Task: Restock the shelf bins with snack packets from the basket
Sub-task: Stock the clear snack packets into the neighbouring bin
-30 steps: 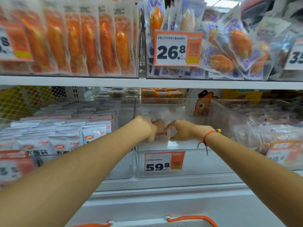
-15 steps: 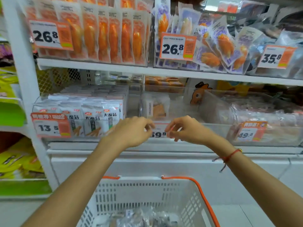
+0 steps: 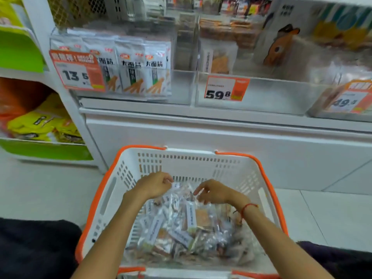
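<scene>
We are over the white basket (image 3: pixel 128 174) with the orange rim, both our hands inside it and above the heap of clear snack packets (image 3: pixel 181 228) that fills its bottom. Our left hand (image 3: pixel 156 185) hangs with its fingers loosely curled, and nothing sits in them that we can make out; the fingertips are just above the far edge of the pile, near a small white-labelled packet. Our right hand (image 3: pixel 213 192), with a red string bracelet (image 3: pixel 246 208) at the wrist, is loose too, fingers bent and pointing left, holding nothing, just over the packets' top layer. Whether either hand touches the plastic, we cannot tell. Up on the shelf, the clear middle bin (image 3: pixel 261 93) with the 59.8 price tag (image 3: pixel 226 88) has one packet (image 3: pixel 218 59) standing at its back left. Beside it, the left bin (image 3: pixel 181 87) is packed with upright white packets (image 3: pixel 138 67).
</scene>
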Motion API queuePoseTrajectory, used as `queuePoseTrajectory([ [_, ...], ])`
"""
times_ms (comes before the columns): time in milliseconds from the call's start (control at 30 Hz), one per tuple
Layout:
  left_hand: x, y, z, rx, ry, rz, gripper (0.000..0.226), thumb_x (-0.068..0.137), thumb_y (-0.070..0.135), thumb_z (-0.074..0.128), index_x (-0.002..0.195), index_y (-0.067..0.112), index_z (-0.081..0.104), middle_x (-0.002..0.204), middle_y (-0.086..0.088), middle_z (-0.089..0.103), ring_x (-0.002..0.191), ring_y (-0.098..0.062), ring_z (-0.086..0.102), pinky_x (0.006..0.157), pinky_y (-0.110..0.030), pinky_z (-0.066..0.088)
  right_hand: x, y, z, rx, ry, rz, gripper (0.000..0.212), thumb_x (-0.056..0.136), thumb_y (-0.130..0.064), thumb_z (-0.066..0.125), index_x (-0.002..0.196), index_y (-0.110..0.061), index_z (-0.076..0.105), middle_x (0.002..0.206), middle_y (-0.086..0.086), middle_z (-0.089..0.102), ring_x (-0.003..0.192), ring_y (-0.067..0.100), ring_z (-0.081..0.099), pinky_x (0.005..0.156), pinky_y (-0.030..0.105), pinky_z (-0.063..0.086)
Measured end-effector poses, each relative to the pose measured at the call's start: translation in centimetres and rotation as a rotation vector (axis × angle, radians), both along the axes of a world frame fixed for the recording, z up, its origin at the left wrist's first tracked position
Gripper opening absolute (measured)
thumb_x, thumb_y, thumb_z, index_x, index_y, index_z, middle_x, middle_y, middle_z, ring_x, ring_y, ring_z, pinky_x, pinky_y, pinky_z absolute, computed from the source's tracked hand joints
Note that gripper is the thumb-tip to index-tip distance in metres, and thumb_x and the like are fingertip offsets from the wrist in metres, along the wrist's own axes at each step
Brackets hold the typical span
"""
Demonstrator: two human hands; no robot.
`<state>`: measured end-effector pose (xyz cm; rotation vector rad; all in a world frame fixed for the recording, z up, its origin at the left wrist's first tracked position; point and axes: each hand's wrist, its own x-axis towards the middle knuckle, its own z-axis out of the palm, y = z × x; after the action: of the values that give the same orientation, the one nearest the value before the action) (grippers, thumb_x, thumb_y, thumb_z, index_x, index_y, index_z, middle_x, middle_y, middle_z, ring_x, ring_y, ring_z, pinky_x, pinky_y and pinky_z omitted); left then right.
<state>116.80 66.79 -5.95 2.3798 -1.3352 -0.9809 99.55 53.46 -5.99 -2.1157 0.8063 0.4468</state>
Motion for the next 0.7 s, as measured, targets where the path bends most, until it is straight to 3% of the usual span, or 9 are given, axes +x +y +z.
queuePoseTrajectory([
  [67,-0.3,0.7,-2.9,0.091,0.038,0.025,0.033,0.099,0.025,0.041,0.129,0.023,0.054,0.141,-0.001,0.048,0.12,-0.02,0.052,0.099,-0.033,0.042,-0.3,1.3,-2.8,-0.012,0.07,-0.011,0.028,0.091,-0.015,0.059,0.119,-0.011,0.062,0.116,0.014,0.065,0.094,0.02,0.065,0.08,0.022,0.048],
  [200,-2.3,1.6,-8.3,0.2,0.123,0.008,0.036,0.098,0.017,0.04,0.131,0.021,0.053,0.143,-0.002,0.046,0.119,-0.022,0.054,0.096,-0.031,0.044,-1.3,2.7,-7.5,-0.158,0.169,0.112,0.05,0.094,-0.02,0.053,0.141,-0.016,0.039,0.145,0.004,0.04,0.134,0.025,0.038,0.108,0.033,0.033],
  [300,-4.9,1.2,-10.5,0.207,0.142,-0.043,0.044,0.099,0.022,0.042,0.143,0.019,0.039,0.147,-0.007,0.041,0.113,-0.022,0.057,0.089,-0.03,0.047,-2.6,2.4,-11.0,-0.181,0.187,0.047,0.077,0.087,-0.025,0.062,0.15,-0.025,0.017,0.152,0.007,0.029,0.146,0.031,0.008,0.116,0.052,0.018],
  [367,-6.2,0.5,-11.4,0.195,0.092,-0.087,0.051,0.099,0.032,0.044,0.146,0.015,0.032,0.152,-0.011,0.03,0.13,-0.027,0.041,0.104,-0.037,0.04,-3.3,1.9,-12.4,-0.145,0.196,0.002,0.086,0.082,-0.029,0.068,0.15,-0.013,0.017,0.158,0.007,0.013,0.147,0.031,-0.003,0.118,0.052,0.013],
  [400,-6.7,0.2,-11.7,0.197,0.078,-0.074,0.054,0.098,0.037,0.044,0.145,0.013,0.032,0.153,-0.011,0.025,0.136,-0.03,0.031,0.108,-0.04,0.034,-3.6,1.7,-12.9,-0.13,0.201,-0.032,0.092,0.08,-0.033,0.07,0.15,-0.01,0.015,0.159,0.007,0.009,0.147,0.03,0.001,0.118,0.051,0.013],
  [467,-7.5,-0.2,-12.0,0.178,0.061,0.011,0.053,0.096,0.047,0.043,0.135,0.012,0.042,0.15,-0.009,0.022,0.138,-0.029,0.021,0.11,-0.041,0.029,-4.0,1.5,-13.5,-0.158,0.215,-0.104,0.103,0.078,-0.044,0.07,0.151,-0.016,0.002,0.155,0.009,0.024,0.141,0.029,0.025,0.116,0.047,0.022],
  [533,-8.1,-0.4,-12.2,0.088,-0.054,0.089,0.039,0.093,0.045,0.05,0.117,0.015,0.052,0.145,-0.004,0.023,0.136,-0.026,0.019,0.108,-0.039,0.032,-4.1,1.7,-13.4,-0.264,0.219,-0.15,0.103,0.074,-0.058,0.068,0.15,-0.021,0.009,0.148,0.008,0.032,0.137,0.029,0.03,0.114,0.044,0.027],
  [600,-8.4,-0.4,-12.1,-0.072,-0.142,0.16,0.025,0.09,0.037,0.057,0.108,0.02,0.053,0.14,0.0,0.028,0.134,-0.021,0.023,0.106,-0.035,0.035,-4.0,2.2,-12.6,-0.407,0.171,-0.195,0.094,0.067,-0.071,0.064,0.139,-0.021,0.032,0.138,0.005,0.038,0.13,0.026,0.032,0.109,0.037,0.028],
  [700,-7.3,-1.0,-10.7,-0.278,0.074,0.235,0.013,0.09,0.026,0.06,0.099,0.023,0.051,0.122,0.007,0.051,0.11,-0.014,0.052,0.092,-0.031,0.049,-3.0,1.2,-10.3,-0.496,0.01,-0.29,0.069,0.064,-0.071,0.067,0.112,-0.023,0.052,0.113,-0.004,0.047,0.111,0.019,0.039,0.095,0.029,0.033],
])
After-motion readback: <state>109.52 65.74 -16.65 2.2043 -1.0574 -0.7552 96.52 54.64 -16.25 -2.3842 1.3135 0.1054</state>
